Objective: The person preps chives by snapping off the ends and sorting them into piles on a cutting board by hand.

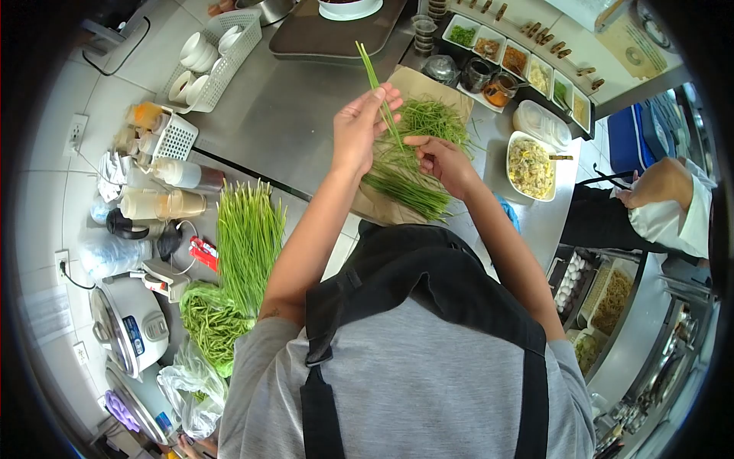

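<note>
Thin green stalks [368, 67] stand upright in my left hand [362, 122], whose fingers are closed round them. Their lower ends reach down to my right hand [443, 161], which pinches at them with thumb and forefinger. Under both hands lies brown paper [375, 205] on the steel counter. A loose heap of green stalks [432, 122] sits on the paper beyond my right hand. Nearer my body, a straighter bunch of stalks [409, 193] lies on the same paper.
Left: a large bundle of long stalks [248, 237], green beans [210, 325], bottles [187, 174] and a rice cooker [130, 325]. Right: a tub of mixed food [531, 167] and condiment trays [514, 60]. Another person [657, 203] stands at the far right.
</note>
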